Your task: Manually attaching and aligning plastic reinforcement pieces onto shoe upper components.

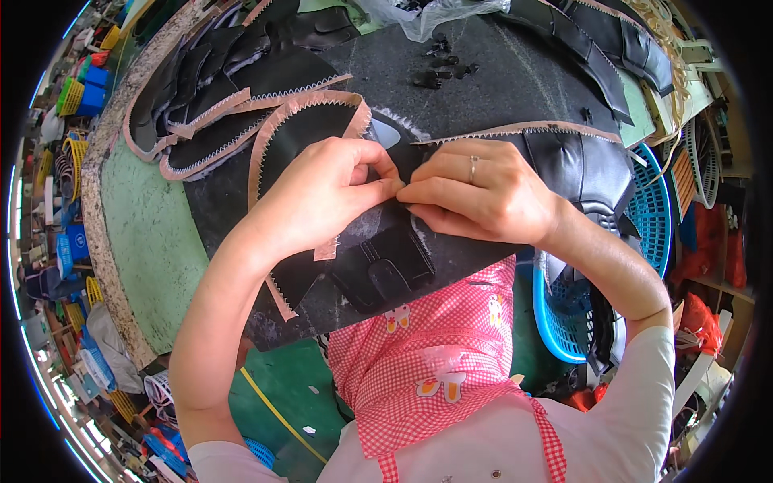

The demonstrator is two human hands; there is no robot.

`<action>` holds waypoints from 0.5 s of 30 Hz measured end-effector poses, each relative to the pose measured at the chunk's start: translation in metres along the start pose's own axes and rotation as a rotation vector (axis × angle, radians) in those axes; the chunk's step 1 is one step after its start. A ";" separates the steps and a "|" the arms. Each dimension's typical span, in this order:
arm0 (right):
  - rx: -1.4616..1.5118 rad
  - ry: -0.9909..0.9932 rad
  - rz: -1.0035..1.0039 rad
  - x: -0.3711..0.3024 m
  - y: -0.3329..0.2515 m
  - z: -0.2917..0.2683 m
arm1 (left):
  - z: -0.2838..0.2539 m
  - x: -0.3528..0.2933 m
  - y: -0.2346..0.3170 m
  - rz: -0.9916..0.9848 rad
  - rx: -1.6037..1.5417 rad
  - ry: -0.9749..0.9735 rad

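My left hand [342, 179] and my right hand [481, 191] meet fingertip to fingertip over the dark work board [354, 60]. Both pinch closed, and whatever sits between the fingertips is too small or hidden to make out. Under and left of my left hand lies a black leather piece [302, 141] edged with pinkish tape and zigzag stitching. A shiny black leather piece [584, 161] with a similar taped edge extends out to the right of my right hand. Below the hands, near the board's front edge, rests a black piece with a stitched strap [386, 270].
Several small black parts [443, 68] lie at the board's far middle. More taped black leather pieces [241, 60] are heaped far left, others [580, 52] far right. Clear plastic [431, 16] sits at the back. A blue basket [555, 326] stands right, beside the red checked apron [435, 346].
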State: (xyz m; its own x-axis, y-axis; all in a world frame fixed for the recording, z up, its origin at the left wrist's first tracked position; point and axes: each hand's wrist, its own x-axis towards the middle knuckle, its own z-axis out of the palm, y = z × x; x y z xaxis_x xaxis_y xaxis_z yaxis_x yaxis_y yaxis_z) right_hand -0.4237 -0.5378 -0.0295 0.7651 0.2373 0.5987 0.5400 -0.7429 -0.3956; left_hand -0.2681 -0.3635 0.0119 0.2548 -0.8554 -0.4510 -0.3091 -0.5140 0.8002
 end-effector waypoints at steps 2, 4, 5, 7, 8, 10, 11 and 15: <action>-0.022 -0.013 -0.017 0.003 0.000 0.002 | 0.001 0.002 -0.004 0.029 -0.046 0.008; -0.007 0.003 -0.031 0.002 -0.001 0.004 | 0.002 0.002 -0.005 0.025 -0.033 0.018; 0.012 -0.049 -0.041 0.000 -0.004 0.003 | 0.002 0.000 -0.006 0.021 -0.020 0.031; 0.025 -0.057 -0.036 -0.006 -0.010 0.002 | 0.005 -0.003 -0.005 0.028 -0.013 0.049; 0.027 -0.057 -0.040 -0.007 -0.010 0.001 | 0.007 -0.003 -0.003 0.041 -0.006 0.063; 0.004 -0.084 0.029 -0.010 -0.009 -0.001 | 0.004 -0.003 0.002 0.037 -0.002 0.085; 0.016 -0.074 0.035 -0.009 -0.009 -0.001 | 0.002 -0.003 0.004 0.028 0.067 0.091; 0.040 -0.054 0.061 -0.007 -0.010 0.004 | 0.006 -0.002 0.010 0.046 0.190 0.135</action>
State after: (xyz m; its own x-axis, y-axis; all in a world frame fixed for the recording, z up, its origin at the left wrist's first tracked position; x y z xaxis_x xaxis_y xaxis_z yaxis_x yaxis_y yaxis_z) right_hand -0.4332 -0.5299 -0.0325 0.8143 0.2264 0.5344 0.5044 -0.7314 -0.4588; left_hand -0.2774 -0.3677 0.0183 0.3526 -0.8686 -0.3483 -0.4868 -0.4881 0.7244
